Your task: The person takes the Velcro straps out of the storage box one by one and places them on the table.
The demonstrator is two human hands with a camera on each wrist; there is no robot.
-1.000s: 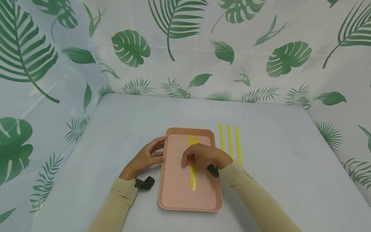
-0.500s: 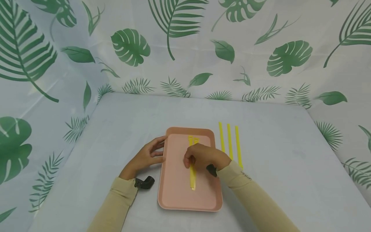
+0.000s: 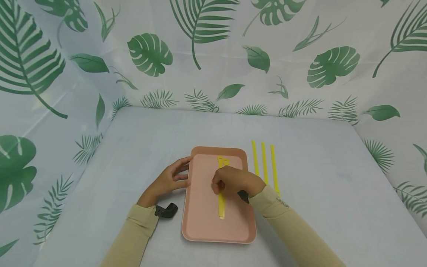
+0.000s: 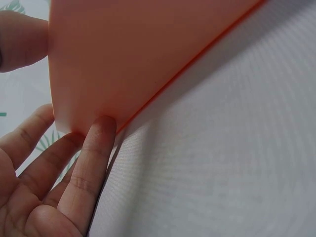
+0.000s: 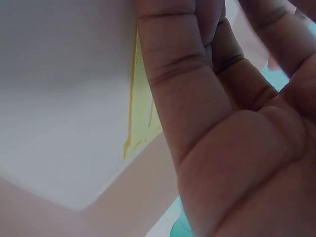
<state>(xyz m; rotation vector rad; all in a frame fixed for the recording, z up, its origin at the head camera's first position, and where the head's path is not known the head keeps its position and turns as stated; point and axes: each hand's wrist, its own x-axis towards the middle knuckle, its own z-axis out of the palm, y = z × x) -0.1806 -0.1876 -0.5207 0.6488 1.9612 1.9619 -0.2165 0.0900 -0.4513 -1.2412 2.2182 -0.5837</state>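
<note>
Inside a pink rectangular tray (image 3: 203, 226) lie two flat yellow strips (image 3: 221, 209), side by side and partly overlapping, each with a small loop at its far end. My right hand (image 3: 235, 180) is over their middle and pinches a strip between curled fingers; the fingertips' exact hold is hidden under the hand. In the right wrist view, a yellow strip (image 5: 140, 108) runs behind my fingers along the tray floor. My left hand (image 3: 170, 181) rests against the tray's left side, its fingers spread and fairly straight, touching the outer wall (image 4: 113, 64) in the left wrist view.
Three more yellow strips (image 3: 264, 163) lie roughly parallel on the white tabletop (image 3: 320, 178), just right of the tray; my right forearm covers their near ends. A leaf-patterned cloth (image 3: 213, 74) closes off the back and sides.
My right hand has moved very slightly right. The far end of the left strip has shifted a little right, closer to the other strip. My left hand and the tray stay still.
</note>
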